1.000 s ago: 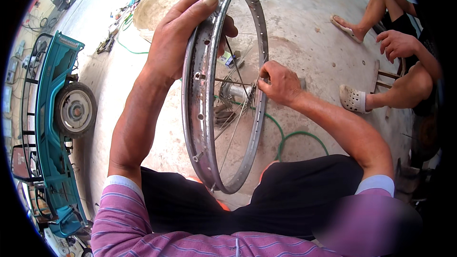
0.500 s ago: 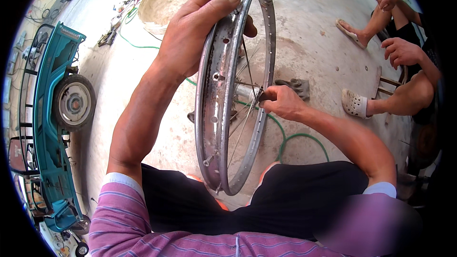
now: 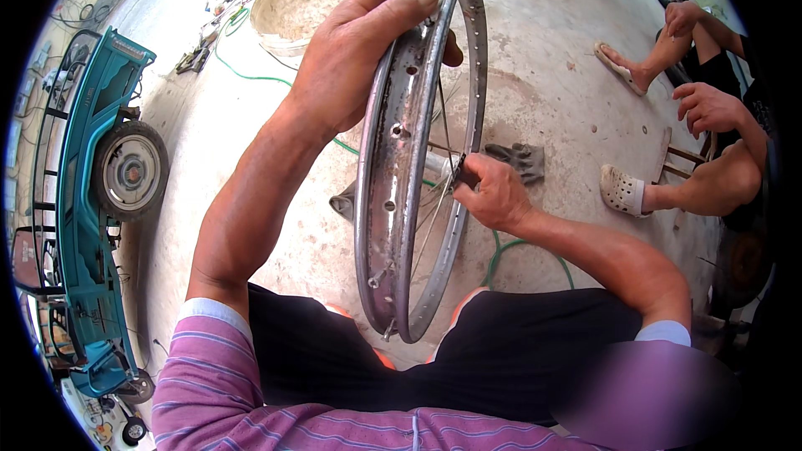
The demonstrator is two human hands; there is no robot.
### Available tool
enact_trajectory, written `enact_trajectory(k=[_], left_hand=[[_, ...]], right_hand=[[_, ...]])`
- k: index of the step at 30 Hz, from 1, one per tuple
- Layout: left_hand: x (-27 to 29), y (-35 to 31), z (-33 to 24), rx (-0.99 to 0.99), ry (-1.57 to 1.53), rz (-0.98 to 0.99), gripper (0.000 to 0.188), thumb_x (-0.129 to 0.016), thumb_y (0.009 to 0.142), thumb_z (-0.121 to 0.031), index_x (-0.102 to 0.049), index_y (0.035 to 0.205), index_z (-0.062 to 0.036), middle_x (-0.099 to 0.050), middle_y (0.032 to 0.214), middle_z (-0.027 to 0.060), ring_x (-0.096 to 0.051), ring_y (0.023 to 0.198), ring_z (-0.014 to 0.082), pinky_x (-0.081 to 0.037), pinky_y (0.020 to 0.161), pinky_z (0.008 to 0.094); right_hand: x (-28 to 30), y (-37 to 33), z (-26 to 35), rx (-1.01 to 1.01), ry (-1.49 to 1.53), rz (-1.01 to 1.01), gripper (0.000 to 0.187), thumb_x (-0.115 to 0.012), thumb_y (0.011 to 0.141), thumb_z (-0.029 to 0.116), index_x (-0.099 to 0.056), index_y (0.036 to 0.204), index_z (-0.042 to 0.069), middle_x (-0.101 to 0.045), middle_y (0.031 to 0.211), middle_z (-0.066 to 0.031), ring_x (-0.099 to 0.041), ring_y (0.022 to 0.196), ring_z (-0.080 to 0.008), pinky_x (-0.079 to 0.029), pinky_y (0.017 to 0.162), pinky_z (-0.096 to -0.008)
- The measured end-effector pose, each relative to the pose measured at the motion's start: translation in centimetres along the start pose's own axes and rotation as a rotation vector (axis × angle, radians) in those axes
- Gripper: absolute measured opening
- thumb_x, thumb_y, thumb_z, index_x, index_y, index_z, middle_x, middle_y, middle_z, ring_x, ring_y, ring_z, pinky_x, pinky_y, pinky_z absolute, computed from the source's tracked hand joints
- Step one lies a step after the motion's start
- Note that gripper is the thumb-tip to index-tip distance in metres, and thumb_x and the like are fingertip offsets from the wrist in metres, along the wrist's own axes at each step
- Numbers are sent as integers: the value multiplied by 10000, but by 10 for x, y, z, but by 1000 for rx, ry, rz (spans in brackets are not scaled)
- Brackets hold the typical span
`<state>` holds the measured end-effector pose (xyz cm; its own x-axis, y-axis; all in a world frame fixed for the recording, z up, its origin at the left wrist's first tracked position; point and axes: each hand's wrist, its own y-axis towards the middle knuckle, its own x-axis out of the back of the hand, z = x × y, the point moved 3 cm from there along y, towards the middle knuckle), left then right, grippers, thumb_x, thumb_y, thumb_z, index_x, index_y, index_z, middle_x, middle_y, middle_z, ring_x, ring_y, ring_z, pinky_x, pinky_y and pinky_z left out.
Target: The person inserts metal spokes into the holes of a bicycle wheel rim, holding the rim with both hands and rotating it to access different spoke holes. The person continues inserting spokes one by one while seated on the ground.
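Observation:
A worn metal wheel rim (image 3: 386, 200) stands upright on edge above my lap, turned nearly side-on. My left hand (image 3: 368, 42) grips its top, thumb on the outer face and fingers curled over the far edge. A few thin spokes (image 3: 441, 117) run from the rim to a silver hub (image 3: 438, 164) in its middle. At the hub's right end my right hand (image 3: 493, 190) is closed, thumb and fingers pinched at the hub flange where spokes meet. What exactly lies between those fingertips is hidden. Spoke ends with nipples (image 3: 378, 277) poke through the lower rim.
Dark gloves (image 3: 520, 163) and a green hose (image 3: 535, 242) lie on the concrete floor. A large round basin (image 3: 309, 0) stands at the far left. A teal three-wheeled vehicle (image 3: 88, 167) is at left. Two seated people's legs (image 3: 693, 184) are close on the right.
The rim and both hands have shifted slightly right in view. My right hand stays pinched at the hub, its knuckles turned a little. My left hand keeps its grip.

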<state>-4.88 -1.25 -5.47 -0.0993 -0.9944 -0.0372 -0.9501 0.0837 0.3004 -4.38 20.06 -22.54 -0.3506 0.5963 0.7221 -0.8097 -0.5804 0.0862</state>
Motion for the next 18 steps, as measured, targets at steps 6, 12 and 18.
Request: enact_trajectory(k=[6, 12, 18], left_hand=[[0, 0, 2, -30, 5, -22, 448, -448, 1060, -311, -544, 1387, -20, -703, 834, 134, -658, 622, 134, -529, 564, 223], [7, -6, 27, 48, -204, 99, 432, -502, 1056, -255, -499, 1382, 29, -642, 1033, 99, -645, 887, 121, -525, 787, 259], [12, 2, 15, -167, 180, -86, 461, -523, 1008, -367, -628, 1309, -34, -684, 1075, 133, -670, 928, 168, -541, 847, 294]], right_hand=[[5, -5, 6, -15, -3, 44, 201, -684, 787, 118, -520, 811, 3, -593, 716, -146, -624, 626, -277, -482, 604, -402], [0, -16, 1, -272, 624, 155, 132, -622, 860, 49, -497, 882, 17, -625, 729, -75, -625, 628, -145, -498, 564, -314], [26, -7, -2, -413, 1037, 263, 269, -539, 913, 89, -579, 1165, 5, -663, 849, -86, -653, 688, -159, -551, 648, -300]])
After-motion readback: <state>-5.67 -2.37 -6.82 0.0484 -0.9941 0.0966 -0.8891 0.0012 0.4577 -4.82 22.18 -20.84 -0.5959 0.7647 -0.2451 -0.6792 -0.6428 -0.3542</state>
